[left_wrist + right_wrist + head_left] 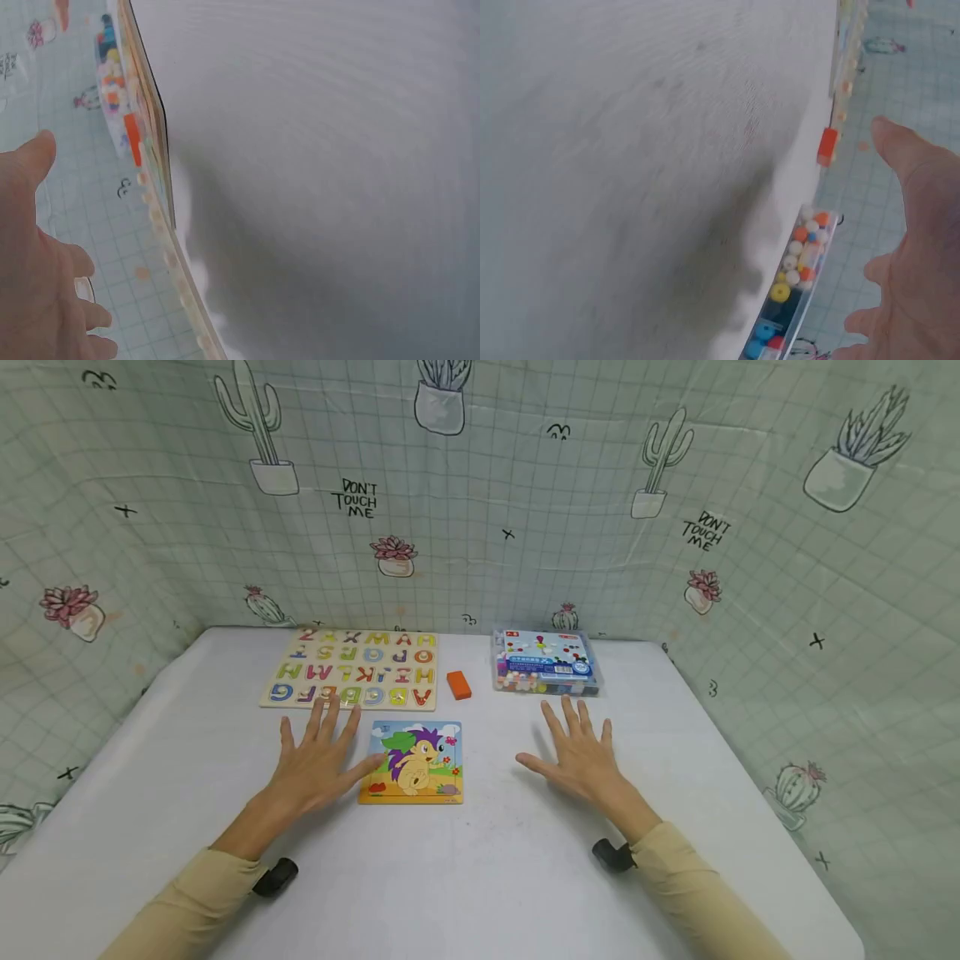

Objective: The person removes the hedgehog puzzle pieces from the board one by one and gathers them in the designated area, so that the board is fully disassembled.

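My left hand (317, 768) is spread with straight fingers over the table, holding nothing. Its thumb reaches the left edge of a hedgehog picture puzzle (416, 764) in the head view; whether it touches cannot be told. Beyond its fingertips lies a wooden alphabet board (352, 668) with colourful letters. My right hand (583, 762), fingers also spread, holds nothing, and its fingertips point at a clear plastic box (546, 664) of coloured beads. Between board and box sits an orange block (459, 685). The right wrist view shows the beads (791, 270) through the box's side.
A white table (480, 885) carries everything. Behind it and along both sides hangs a pale green checked cloth (465, 527) printed with cacti and potted plants. A small black device (276, 877) shows at the left wrist, another black device (613, 855) at the right.
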The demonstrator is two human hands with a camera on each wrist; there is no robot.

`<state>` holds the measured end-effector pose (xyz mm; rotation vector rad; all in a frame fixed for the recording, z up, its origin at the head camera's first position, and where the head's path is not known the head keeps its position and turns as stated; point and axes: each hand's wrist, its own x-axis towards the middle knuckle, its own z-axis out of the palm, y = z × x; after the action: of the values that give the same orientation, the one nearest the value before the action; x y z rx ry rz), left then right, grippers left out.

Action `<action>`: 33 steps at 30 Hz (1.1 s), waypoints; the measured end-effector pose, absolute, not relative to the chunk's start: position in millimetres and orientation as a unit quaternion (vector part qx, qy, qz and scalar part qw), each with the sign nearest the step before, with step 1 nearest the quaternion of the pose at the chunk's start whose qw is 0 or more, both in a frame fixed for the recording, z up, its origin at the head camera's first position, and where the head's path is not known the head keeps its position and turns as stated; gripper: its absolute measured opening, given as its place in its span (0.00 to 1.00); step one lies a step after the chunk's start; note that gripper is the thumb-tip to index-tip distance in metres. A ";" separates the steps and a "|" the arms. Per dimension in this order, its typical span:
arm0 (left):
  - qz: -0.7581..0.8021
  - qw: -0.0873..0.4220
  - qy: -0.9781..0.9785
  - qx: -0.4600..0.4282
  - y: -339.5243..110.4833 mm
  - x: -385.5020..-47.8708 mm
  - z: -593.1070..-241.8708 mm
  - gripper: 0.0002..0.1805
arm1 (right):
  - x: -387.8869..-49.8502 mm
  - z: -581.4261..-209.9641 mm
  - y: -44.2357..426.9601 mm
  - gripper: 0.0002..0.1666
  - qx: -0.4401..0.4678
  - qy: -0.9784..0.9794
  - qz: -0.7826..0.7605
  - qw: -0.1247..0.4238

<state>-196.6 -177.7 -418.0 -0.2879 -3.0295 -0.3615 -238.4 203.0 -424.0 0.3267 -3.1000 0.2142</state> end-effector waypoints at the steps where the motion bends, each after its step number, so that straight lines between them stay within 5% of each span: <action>1: -0.117 0.040 -0.988 -0.095 -175.9 -196.8 -418.3 0.51 | -239.1 -424.1 200.6 0.60 0.106 -0.992 0.070 0.008; 15: -0.124 0.038 -0.981 -0.145 -154.4 -197.2 -417.9 0.48 | -247.5 -422.7 162.9 0.56 0.135 -0.985 0.104 -0.017; 33: -0.112 -0.071 -0.957 -0.259 -125.2 -195.3 -419.1 0.29 | -262.5 -428.5 114.4 0.40 0.223 -0.959 0.172 -0.020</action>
<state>-195.3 -125.2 -419.1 -0.8520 -3.1504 -0.3672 -262.5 114.4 -428.5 0.7100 -3.0527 0.5474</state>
